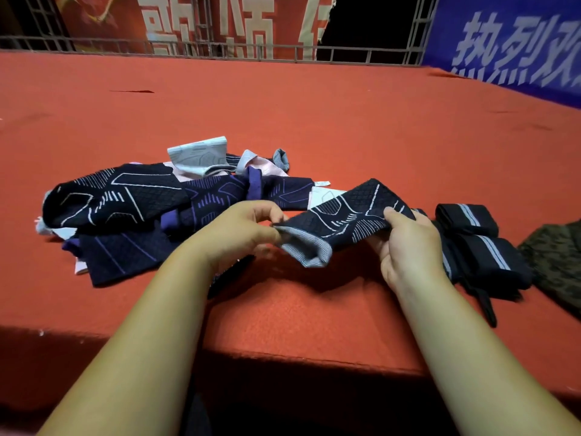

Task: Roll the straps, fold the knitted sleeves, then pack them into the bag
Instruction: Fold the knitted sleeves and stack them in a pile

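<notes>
Fold step, head view. A dark knitted sleeve (342,221) with pale line patterning was held just above the red table (314,121), near its front edge and between the two hands. The left hand (248,228) pinched the rim of the grey ribbed cuff between curled fingertips and thumb. The right hand (405,243) gripped the sleeve further along, thumb on top and fingers curled beneath. The sleeve's long axis ran roughly left to right, slanting away from the person toward the right. The cuff opening pointed left and toward the near edge, and the far end was partly hidden by the right hand. To the left lay a loose pile of sleeves (125,196), dark, violet and pale, apparently not yet folded. Just beyond the right hand sat two rolled straps (471,221), dark with a grey stripe, so the rolling step looked done. A mottled olive fabric item (556,262) at the right edge may have been the bag, though this could not be confirmed. The next move would likely call for flattening the sleeve and bringing one end over the other, edges aligned.
</notes>
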